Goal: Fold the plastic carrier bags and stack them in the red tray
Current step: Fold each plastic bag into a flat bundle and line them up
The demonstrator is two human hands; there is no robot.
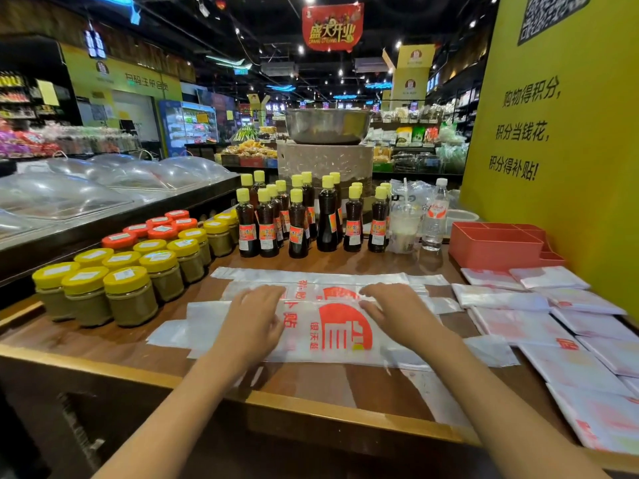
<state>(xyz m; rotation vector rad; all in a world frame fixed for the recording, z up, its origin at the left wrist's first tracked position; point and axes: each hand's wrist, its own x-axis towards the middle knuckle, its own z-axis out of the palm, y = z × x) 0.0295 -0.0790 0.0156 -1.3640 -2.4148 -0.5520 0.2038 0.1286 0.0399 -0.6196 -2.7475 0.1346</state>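
Pressing flat on a white carrier bag (332,326) printed with a red logo, laid lengthwise near the front edge of the wooden counter (311,385): left hand (254,319) and right hand (397,314), palms down, fingers straight and close together, pinching nothing. Lying just behind it, more unfolded bags (311,278). Spread along the counter's right edge, folded bags (539,326). Standing at the far right corner, red tray (498,245). Ranged along the back edge, dark bottles (297,223); toward the left edge, yellow-lidded jars (128,292).
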